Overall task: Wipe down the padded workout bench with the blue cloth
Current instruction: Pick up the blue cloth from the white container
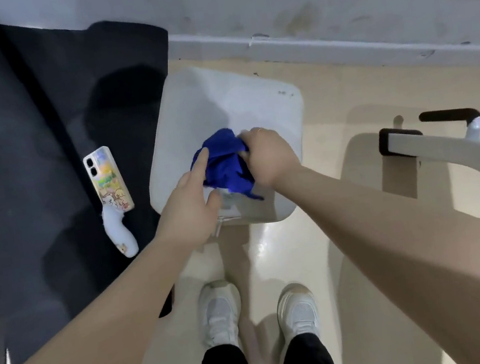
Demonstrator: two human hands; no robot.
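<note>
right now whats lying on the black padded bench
A phone in a cartoon-printed case lies camera-side up on the black padded bench, with a white plush charm at its lower end. The phone's screen and the padding beneath it are covered.

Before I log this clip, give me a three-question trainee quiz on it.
1. True or false: the phone lies on the white padded seat.
2. Which hand grips the blue cloth? A) left hand B) right hand
3. What dark surface is the phone resting on?

Key:
1. False; it lies beside the seat.
2. B; the right hand clutches the cloth, while the left hand only touches it with a fingertip.
3. The black mat.
</note>
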